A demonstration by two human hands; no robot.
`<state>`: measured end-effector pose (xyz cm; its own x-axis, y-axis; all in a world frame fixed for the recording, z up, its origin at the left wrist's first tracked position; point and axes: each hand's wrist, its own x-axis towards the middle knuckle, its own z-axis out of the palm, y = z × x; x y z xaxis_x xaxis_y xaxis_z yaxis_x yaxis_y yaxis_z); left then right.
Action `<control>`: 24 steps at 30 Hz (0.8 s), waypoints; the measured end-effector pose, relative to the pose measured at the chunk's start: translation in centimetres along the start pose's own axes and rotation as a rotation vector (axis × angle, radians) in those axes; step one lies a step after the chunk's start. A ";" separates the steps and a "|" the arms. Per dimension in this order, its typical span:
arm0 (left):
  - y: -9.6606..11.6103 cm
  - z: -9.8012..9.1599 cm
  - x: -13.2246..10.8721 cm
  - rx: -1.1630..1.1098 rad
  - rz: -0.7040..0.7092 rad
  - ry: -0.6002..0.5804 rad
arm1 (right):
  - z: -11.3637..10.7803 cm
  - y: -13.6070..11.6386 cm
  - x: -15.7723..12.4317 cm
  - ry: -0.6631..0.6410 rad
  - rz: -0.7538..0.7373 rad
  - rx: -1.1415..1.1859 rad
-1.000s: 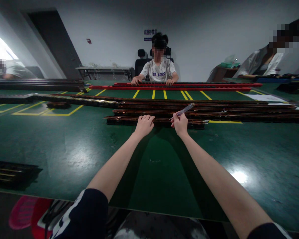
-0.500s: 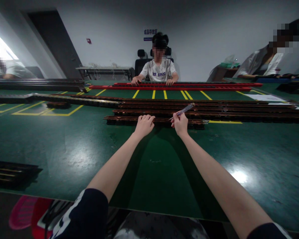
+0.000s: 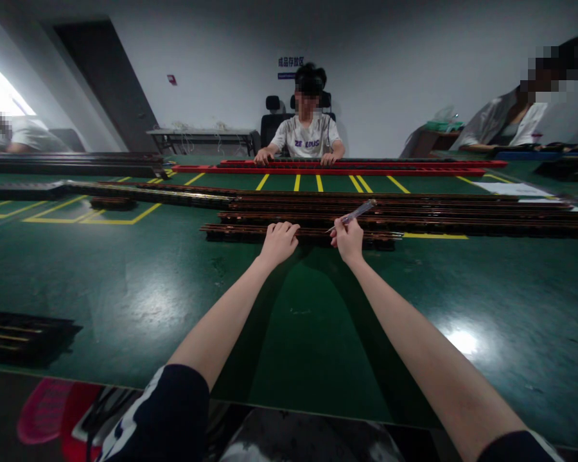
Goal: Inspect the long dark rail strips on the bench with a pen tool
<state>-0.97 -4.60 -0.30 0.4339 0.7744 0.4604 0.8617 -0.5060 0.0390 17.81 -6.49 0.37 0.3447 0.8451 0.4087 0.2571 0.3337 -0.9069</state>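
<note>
My right hand (image 3: 349, 241) is closed round a screwdriver (image 3: 360, 210) with a clear, purplish handle. Its thin shaft slants down and left to the nearest dark rail (image 3: 236, 232), a long strip with copper-coloured lines. On that same rail, left of the screwdriver tip, lies my left hand (image 3: 279, 242), its fingers curled over the strip. The fingertips' undersides are hidden. Just beyond both hands, more long dark rails (image 3: 414, 208) with copper-coloured edges lie side by side.
The green table (image 3: 173, 269) bears yellow tape lines. Red rails (image 3: 327, 171) lie at the far side before a seated person (image 3: 308, 135). A stack of dark strips (image 3: 24, 337) sits at near left. White paper (image 3: 515, 188) lies at right, near another person (image 3: 503, 122).
</note>
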 end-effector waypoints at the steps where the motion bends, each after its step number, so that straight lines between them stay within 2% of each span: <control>1: 0.0 0.0 0.0 0.000 0.001 0.003 | 0.0 0.0 0.0 -0.001 0.003 0.000; 24: 0.0 -0.2 0.0 -0.025 0.004 -0.011 | -0.1 -0.3 -0.2 -0.010 -0.019 -0.019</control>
<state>-1.01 -4.69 -0.17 0.4402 0.7765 0.4507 0.8531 -0.5184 0.0599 17.73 -6.77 0.62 0.3304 0.8431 0.4242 0.2801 0.3417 -0.8971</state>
